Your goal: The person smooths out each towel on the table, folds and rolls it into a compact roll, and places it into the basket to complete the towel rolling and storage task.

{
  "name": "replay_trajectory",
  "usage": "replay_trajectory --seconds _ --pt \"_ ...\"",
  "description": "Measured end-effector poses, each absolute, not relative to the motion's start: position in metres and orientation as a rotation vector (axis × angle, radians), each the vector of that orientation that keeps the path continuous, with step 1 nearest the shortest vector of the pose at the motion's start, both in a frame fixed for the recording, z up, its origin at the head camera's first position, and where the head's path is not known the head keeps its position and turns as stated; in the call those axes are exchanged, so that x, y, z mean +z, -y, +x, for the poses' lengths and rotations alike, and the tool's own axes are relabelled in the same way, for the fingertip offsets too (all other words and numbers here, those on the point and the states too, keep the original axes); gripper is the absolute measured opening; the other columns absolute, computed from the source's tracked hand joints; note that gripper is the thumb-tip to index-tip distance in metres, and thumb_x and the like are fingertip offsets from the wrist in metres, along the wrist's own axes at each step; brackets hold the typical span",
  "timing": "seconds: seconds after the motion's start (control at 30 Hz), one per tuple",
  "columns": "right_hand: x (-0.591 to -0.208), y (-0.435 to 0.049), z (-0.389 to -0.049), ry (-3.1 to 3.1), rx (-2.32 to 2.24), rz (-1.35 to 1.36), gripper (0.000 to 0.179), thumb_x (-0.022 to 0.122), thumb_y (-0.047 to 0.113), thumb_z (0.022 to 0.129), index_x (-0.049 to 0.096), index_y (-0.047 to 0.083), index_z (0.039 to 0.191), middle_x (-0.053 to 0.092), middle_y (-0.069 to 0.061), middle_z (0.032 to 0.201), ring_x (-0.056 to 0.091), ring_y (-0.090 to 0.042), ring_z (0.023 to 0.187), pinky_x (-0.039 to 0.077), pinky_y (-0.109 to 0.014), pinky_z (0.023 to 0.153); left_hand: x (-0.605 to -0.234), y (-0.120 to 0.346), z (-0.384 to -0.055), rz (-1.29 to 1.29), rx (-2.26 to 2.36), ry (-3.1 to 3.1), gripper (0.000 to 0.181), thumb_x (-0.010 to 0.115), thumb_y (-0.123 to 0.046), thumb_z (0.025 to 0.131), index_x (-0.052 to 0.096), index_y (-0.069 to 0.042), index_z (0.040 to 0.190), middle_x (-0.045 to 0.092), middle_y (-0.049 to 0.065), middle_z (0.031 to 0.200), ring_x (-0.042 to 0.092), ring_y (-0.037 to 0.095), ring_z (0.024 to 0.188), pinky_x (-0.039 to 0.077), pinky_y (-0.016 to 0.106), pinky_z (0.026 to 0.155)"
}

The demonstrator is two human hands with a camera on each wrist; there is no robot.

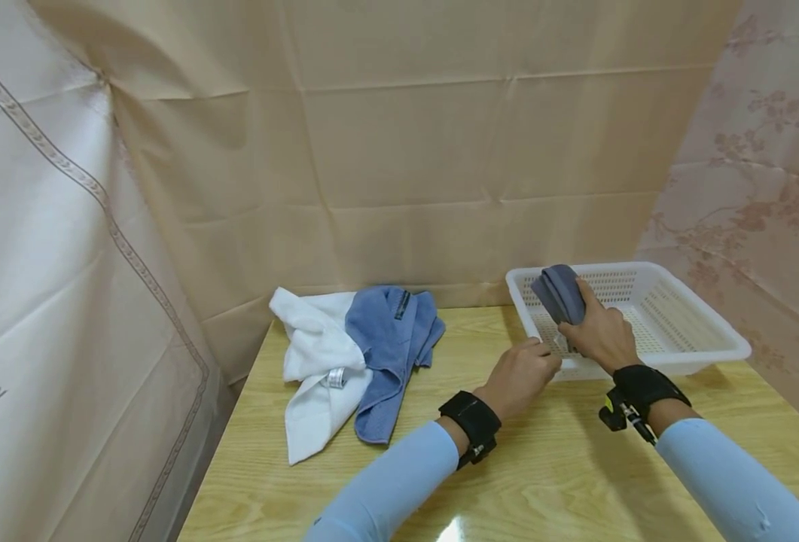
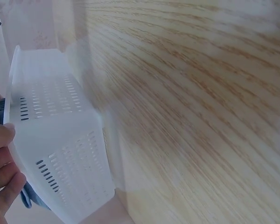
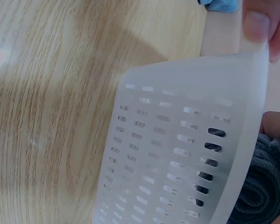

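My right hand (image 1: 605,335) grips a rolled dark grey-blue towel (image 1: 562,295) over the left end of a white plastic basket (image 1: 700,360). The roll's spiral end (image 3: 257,186) shows just behind the basket wall in the right wrist view. My left hand (image 1: 519,378) pinches the basket rim at its near left corner. In the left wrist view its fingers (image 2: 5,163) lie along the rim, and the thumb (image 3: 256,25) presses there in the right wrist view. Part of the roll is covered by my right hand.
A crumpled white towel (image 1: 321,361) and a blue towel (image 1: 392,339) with a dark label lie together at the table's left. The wooden table (image 1: 528,482) meets a beige cloth backdrop (image 1: 399,150) behind. Patterned cloth hangs on the right, pale cloth on the left.
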State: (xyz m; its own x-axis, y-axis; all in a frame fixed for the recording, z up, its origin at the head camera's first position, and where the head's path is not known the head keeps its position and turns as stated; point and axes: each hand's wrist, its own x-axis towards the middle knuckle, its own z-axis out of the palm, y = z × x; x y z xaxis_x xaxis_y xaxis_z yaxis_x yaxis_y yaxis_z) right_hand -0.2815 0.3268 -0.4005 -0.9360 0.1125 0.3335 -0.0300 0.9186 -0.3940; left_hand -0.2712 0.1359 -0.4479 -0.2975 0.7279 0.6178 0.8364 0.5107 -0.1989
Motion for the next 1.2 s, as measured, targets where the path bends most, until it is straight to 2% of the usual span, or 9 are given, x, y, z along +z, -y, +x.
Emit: replay_trajectory --seconds 0.4,0.73,1.07,1.2 --pt "-0.405 -0.328 -0.285 2.772 0.581 -0.046 0.089 0.072 0.025 0.089 0.024 -0.001 0.160 0.062 -0.041 0.094 0.060 -0.042 0.061 0.046 -0.050 0.050 -0.446 -0.136 -0.271 -1.265 -0.212 2.098 0.011 0.070 -0.021 0.101 0.080 -0.022 0.098 0.072 -0.009 0.096 0.060 0.005 0.085 0.046 0.012 0.080" --pt "-0.409 -0.328 -0.291 2.859 0.600 -0.068 0.091 0.070 0.028 0.092 0.018 -0.001 0.161 0.059 -0.045 0.100 0.061 -0.048 0.069 0.047 -0.053 0.054 -0.446 -0.137 -0.270 -1.252 -0.200 2.159 0.011 0.069 -0.024 0.101 0.079 -0.023 0.102 0.071 -0.010 0.098 0.059 0.004 0.087 0.045 0.010 0.081" --pt "-0.415 -0.327 -0.293 2.927 0.617 -0.040 0.092 0.067 0.029 0.094 0.013 -0.004 0.161 0.060 -0.041 0.093 0.058 -0.041 0.061 0.044 -0.047 0.051 -0.448 -0.137 -0.269 -1.253 -0.181 2.165 0.012 0.069 -0.026 0.101 0.080 -0.025 0.098 0.069 -0.010 0.095 0.054 0.004 0.082 0.042 0.010 0.079" --pt "-0.415 -0.325 -0.295 2.941 0.608 -0.039 0.091 0.067 0.029 0.094 0.013 -0.005 0.160 0.060 -0.042 0.092 0.058 -0.041 0.061 0.044 -0.048 0.052 -0.448 -0.137 -0.269 -1.254 -0.193 2.149 0.012 0.069 -0.025 0.101 0.080 -0.024 0.098 0.070 -0.010 0.096 0.056 0.004 0.083 0.044 0.011 0.080"
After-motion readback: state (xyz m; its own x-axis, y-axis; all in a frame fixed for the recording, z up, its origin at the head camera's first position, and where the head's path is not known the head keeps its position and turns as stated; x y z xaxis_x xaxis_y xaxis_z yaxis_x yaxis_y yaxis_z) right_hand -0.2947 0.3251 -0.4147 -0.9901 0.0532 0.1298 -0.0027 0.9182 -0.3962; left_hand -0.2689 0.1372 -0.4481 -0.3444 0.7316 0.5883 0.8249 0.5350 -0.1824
